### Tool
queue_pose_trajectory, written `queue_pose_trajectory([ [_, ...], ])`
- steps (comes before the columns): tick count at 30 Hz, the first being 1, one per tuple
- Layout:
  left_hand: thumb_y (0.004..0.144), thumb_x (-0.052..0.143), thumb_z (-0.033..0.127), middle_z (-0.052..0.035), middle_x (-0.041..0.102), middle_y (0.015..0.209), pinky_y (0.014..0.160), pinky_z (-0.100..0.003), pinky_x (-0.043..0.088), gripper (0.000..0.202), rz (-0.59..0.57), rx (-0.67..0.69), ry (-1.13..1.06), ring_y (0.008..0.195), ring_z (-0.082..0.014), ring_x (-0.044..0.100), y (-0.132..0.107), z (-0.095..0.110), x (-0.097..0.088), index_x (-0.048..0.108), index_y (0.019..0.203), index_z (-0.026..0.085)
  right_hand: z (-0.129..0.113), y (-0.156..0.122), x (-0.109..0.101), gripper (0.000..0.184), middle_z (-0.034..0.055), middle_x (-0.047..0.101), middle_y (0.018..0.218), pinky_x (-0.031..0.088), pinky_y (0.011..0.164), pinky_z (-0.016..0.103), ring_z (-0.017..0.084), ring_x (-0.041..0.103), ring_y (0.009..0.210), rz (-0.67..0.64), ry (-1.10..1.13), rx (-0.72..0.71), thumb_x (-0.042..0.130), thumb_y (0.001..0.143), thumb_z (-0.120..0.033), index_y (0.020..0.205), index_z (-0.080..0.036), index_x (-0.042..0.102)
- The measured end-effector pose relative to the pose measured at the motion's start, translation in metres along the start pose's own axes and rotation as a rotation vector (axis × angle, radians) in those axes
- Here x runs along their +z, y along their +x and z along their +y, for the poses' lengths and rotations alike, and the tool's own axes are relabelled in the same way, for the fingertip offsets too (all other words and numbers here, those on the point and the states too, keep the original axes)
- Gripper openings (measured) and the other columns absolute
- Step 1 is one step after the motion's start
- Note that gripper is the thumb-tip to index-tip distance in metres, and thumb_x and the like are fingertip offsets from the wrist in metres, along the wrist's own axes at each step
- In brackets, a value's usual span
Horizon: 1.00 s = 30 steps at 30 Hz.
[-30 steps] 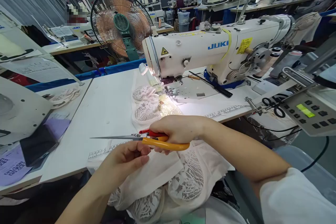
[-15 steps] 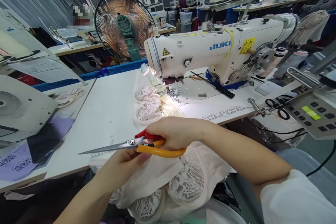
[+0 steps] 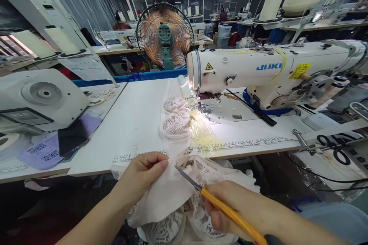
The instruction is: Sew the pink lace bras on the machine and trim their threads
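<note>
My left hand (image 3: 143,174) pinches the edge of a pale pink lace garment (image 3: 172,195) bunched below the table's front edge. My right hand (image 3: 230,208) grips orange-handled scissors (image 3: 221,206) low at the right, blades pointing up-left onto the fabric close to my left fingers. More lace pieces (image 3: 176,116) lie on the table beside the needle of a white JUKI sewing machine (image 3: 258,71).
A white table (image 3: 138,115) with a printed ruler along its front edge carries the machine. A fan (image 3: 165,38) stands behind. Another machine (image 3: 40,97) and purple labels (image 3: 43,151) sit at left. Black scissors (image 3: 333,147) hang at right.
My right hand has drawn the scissors back and down to the right; they now point up-left at the fabric instead of left over the table. The view has shifted left.
</note>
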State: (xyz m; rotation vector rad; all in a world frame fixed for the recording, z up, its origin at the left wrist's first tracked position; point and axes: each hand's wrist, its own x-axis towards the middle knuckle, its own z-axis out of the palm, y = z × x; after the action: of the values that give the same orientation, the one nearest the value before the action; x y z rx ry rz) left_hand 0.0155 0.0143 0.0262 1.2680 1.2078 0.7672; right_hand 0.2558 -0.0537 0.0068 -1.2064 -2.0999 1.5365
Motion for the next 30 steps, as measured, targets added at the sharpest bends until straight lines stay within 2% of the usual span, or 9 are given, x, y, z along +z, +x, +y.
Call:
queue_pose_trajectory([
  [3,0.064,0.072,0.035,0.0022,0.055,0.055,0.043,-0.016,0.032,0.019,-0.026,-0.009,0.004,0.049,-0.0077,0.041,0.0,0.0,0.002,0.068,0.061,0.016,-0.002,0.007,0.002,0.024,-0.005,0.043,0.059,0.028,0.043,0.019,0.008,0.035,0.05,-0.015,0.007,-0.004,0.058,0.078,-0.035,0.068,-0.019,0.044],
  [9,0.069,0.065,0.038,0.0044,0.046,0.051,0.037,-0.015,0.028,0.025,-0.021,-0.007,0.049,0.043,-0.0063,0.034,-0.006,0.001,0.005,0.06,0.059,0.016,-0.016,0.016,0.0,0.032,-0.006,0.036,0.056,0.022,0.04,0.019,0.007,0.028,0.048,0.054,-0.076,-0.022,0.054,0.08,-0.042,0.065,-0.019,0.037],
  [15,0.069,0.062,0.038,0.005,0.042,0.048,0.038,-0.015,0.027,0.027,0.025,0.012,0.113,0.044,-0.0064,0.032,-0.008,0.004,0.011,0.054,0.054,0.016,-0.017,0.018,0.004,0.032,-0.0062,0.039,0.056,0.023,0.042,0.02,0.007,0.031,0.049,0.12,-0.131,-0.056,0.059,0.077,-0.043,0.067,-0.02,0.038],
  [23,0.068,0.062,0.039,0.0047,0.042,0.049,0.038,-0.015,0.026,0.027,0.026,0.009,0.097,0.045,-0.0065,0.031,-0.006,0.006,0.013,0.056,0.056,0.015,-0.01,0.025,0.016,0.028,-0.0065,0.037,0.056,0.021,0.039,0.02,0.007,0.029,0.048,0.141,-0.004,-0.085,0.057,0.079,-0.038,0.068,-0.02,0.038],
  [30,0.069,0.062,0.037,0.0041,0.044,0.05,0.039,-0.015,0.028,0.025,0.007,0.023,0.074,0.046,-0.007,0.033,-0.006,0.004,0.012,0.058,0.057,0.015,-0.017,0.021,0.004,0.023,-0.0045,0.043,0.06,0.027,0.042,0.02,0.008,0.037,0.049,0.078,-0.023,-0.138,0.056,0.075,-0.036,0.071,-0.02,0.04],
])
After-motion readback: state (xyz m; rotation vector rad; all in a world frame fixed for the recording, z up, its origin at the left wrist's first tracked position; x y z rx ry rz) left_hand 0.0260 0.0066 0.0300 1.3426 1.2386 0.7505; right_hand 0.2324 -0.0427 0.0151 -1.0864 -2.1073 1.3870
